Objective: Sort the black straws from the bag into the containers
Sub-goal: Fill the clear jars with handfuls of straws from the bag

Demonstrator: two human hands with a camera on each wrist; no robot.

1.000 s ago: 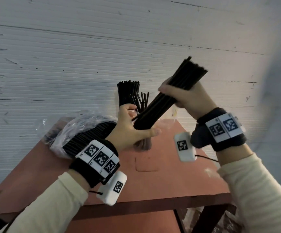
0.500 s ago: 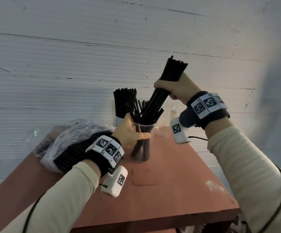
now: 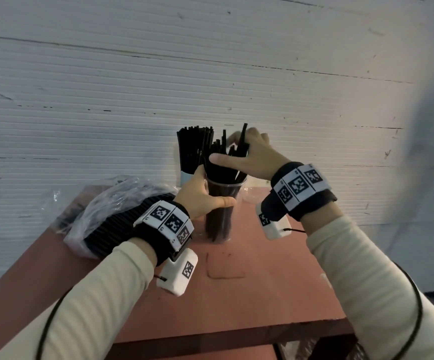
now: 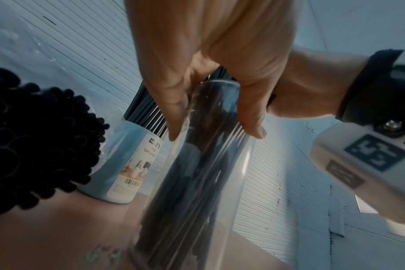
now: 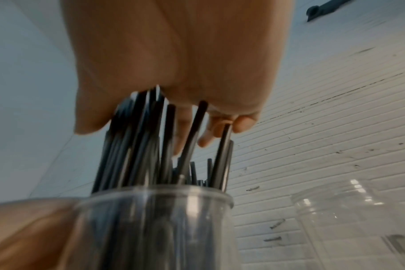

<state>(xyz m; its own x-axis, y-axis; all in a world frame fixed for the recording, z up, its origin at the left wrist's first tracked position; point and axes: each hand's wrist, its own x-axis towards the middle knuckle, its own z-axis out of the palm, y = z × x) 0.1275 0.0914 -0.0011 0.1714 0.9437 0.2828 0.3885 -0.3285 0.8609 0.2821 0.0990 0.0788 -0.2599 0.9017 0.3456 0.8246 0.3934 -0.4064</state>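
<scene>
A bundle of black straws [image 3: 221,165] stands in a clear cup [image 3: 223,209] on a reddish surface [image 3: 262,294], with tips poking out at uneven heights. The right hand [image 3: 252,157] rests over those tips, fingers [image 5: 245,122] loosely spread among them and one straw caught between two. The left hand [image 3: 200,196] wraps around the cup just under its rim. Behind stands a fuller blue container [image 4: 127,164] of straws; to the left lies the plastic bag [image 3: 112,214] with more. Risk: the caught straw could lift out with the right hand, or a sideways push could tip the tall, narrow cup if the left hand lets go.
</scene>
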